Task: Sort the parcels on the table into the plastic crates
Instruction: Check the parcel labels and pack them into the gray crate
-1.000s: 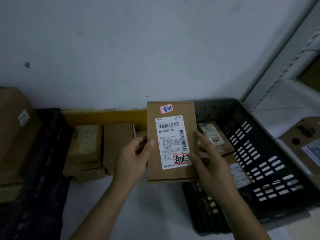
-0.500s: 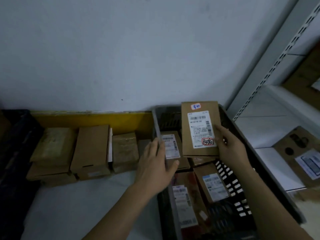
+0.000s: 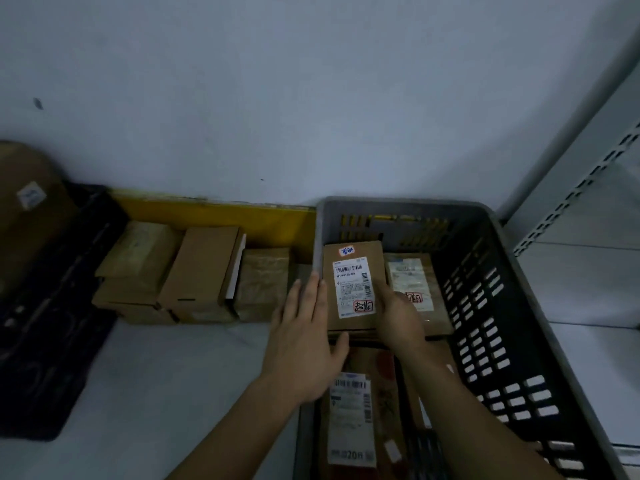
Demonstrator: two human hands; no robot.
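A flat brown parcel (image 3: 351, 268) with a white shipping label lies in the back left corner of the grey plastic crate (image 3: 512, 271), on top of other parcels. My right hand (image 3: 398, 317) grips its lower right edge. My left hand (image 3: 304, 337) is flat and open on the crate's left rim, next to the parcel, with its fingers apart. Another labelled parcel (image 3: 415, 285) lies beside it in the crate. Nearer to me in the crate lies a long labelled parcel (image 3: 351, 417). Several brown parcels (image 3: 201, 271) stand on the white table against the wall.
A black crate (image 3: 52, 306) stands at the left with a large brown box (image 3: 24, 209) in it. A yellow strip (image 3: 214, 213) runs along the wall base. White metal shelving (image 3: 581, 271) stands to the right of the grey crate.
My right hand has lowered the labelled parcel from the air into the crate's back left corner. My left hand let go of it earlier and now rests on the crate's left rim.
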